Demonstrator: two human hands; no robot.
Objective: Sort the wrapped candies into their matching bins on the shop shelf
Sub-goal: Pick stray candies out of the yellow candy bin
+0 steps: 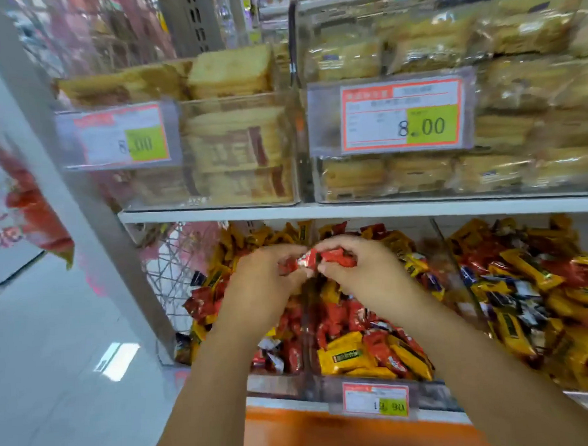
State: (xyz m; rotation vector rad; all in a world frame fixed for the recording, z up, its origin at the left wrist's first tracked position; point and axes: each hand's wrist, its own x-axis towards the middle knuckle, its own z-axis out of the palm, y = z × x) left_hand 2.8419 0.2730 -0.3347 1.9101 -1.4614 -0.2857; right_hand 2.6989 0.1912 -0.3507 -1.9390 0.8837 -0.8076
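Closest in, a price tag (376, 401) hangs on the front of the middle bin (428, 390), where yellow bars (345, 355) and red pieces lie mixed. The left bin (272, 382) beside it holds mostly red. Above the divider between them the left hand (265, 281) and right hand (365, 273) meet, fingers curled and pinching a few red candies (338, 258), apparently gathering them mid-sort. Next, I judge, the reds need carrying left and dropping into the red-heavy bin. Farther up, biscuit packs (232, 73) fill clear boxes.
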